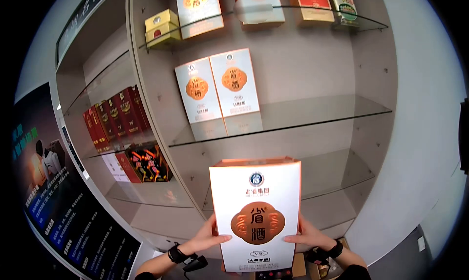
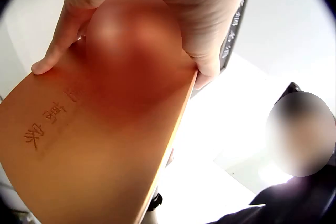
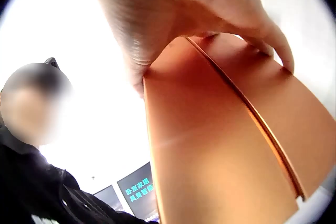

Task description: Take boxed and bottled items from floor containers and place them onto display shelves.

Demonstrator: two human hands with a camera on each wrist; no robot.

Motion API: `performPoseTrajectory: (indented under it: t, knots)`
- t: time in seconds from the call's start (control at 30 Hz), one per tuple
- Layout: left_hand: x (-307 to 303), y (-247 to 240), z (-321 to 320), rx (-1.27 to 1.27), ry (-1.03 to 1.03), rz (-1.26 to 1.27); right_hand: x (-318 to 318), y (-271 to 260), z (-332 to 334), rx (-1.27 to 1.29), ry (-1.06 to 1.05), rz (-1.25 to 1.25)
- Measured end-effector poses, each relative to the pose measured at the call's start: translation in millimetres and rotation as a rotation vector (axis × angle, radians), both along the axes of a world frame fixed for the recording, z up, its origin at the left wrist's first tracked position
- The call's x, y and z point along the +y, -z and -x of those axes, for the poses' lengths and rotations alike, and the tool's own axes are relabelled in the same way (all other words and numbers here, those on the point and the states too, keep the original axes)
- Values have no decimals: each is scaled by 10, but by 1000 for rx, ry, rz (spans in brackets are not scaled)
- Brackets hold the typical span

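A white liquor gift box (image 1: pixel 254 182) with orange edges and a copper emblem is held upright in front of the shelves in the head view. My left hand (image 1: pixel 209 237) grips its left side, thumb on the front face. On the opposite side my right hand (image 1: pixel 308 235) grips it the same way. The left wrist view shows the box's orange side panel (image 2: pixel 100 166) with embossed characters, fingers spread across it. In the right wrist view, a seam runs down the other orange side (image 3: pixel 194 145), with that hand's fingers over the top of it.
Two matching white boxes (image 1: pixel 217 87) stand on the left of the middle glass shelf (image 1: pixel 312 115). Above, an upper glass shelf (image 1: pixel 366 22) carries several boxes. Dark red boxes (image 1: pixel 119 114) fill the cabinet at left. An open cardboard box (image 1: pixel 330 270) sits low, near the right forearm.
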State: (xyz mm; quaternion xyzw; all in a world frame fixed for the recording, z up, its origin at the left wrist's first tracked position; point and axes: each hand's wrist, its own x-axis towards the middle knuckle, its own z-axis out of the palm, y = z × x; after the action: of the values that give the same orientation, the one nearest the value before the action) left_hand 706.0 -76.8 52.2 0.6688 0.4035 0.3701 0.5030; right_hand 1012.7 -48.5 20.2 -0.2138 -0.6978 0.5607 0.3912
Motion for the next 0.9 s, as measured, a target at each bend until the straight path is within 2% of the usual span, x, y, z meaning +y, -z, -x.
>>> performPoseTrajectory:
  t: [0.07,0.13,0.2,0.27,0.33,0.43,0.53,0.67,0.77,0.9]
  knots:
    - [130,-308,-11,67,40,-196,54,-370,-63,10,5,-47]
    - [219,-687,-90,60,56,-289,136,-733,-138,5,32,-122]
    - [409,-1029,-174,46,72,-442,350,-1045,-216,4,90,-359]
    - [602,-1423,-284,71,119,-613,499,-1413,-265,54,123,-458]
    - [771,-1754,-416,61,44,-647,696,-1732,-336,39,183,-551]
    - [1164,-2172,-506,128,45,-756,1077,-2140,-452,34,262,-730]
    - [1495,-2490,-592,138,35,-787,1395,-2411,-512,18,272,-787]
    - [1985,-2629,-619,187,13,-820,1780,-2560,-518,-4,287,-763]
    - [2170,-2588,-678,137,-67,-697,2074,-2552,-495,-32,282,-730]
    - [2497,-2381,-638,112,-54,-582,2385,-2447,-443,-25,292,-801]
